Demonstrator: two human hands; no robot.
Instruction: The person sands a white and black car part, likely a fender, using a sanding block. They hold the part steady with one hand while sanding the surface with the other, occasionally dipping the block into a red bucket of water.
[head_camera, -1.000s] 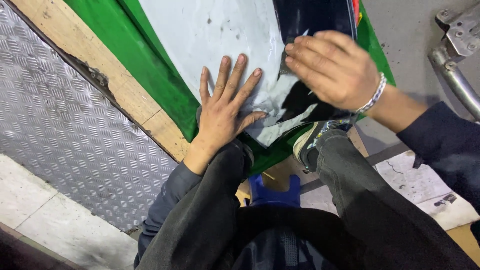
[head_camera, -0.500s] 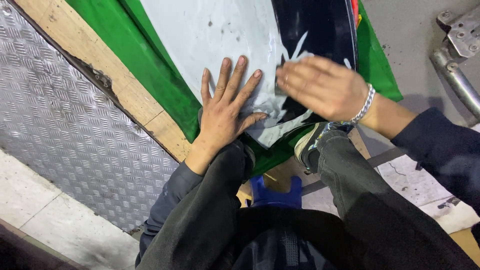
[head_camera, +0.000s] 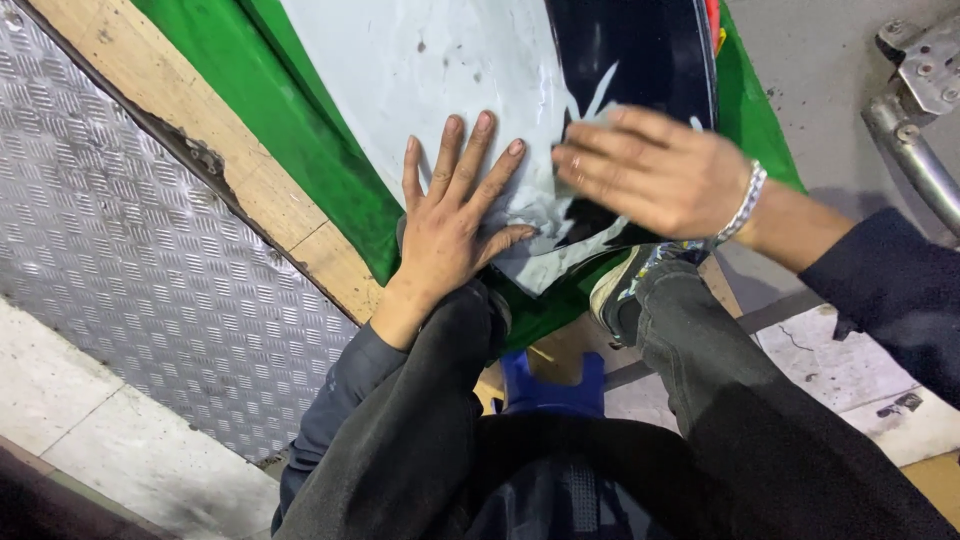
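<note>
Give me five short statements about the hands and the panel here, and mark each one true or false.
1. The left hand lies flat, fingers spread, on the pale film. True.
2. The right hand holds a hammer. False: no tool shows in it; its fingers rest on the dark panel.
3. A metal bracelet sits on the right wrist. True.
4. The cloth under the panel is red. False: it is green.
5. The floor plate at the left is smooth glass. False: it is patterned metal.
</note>
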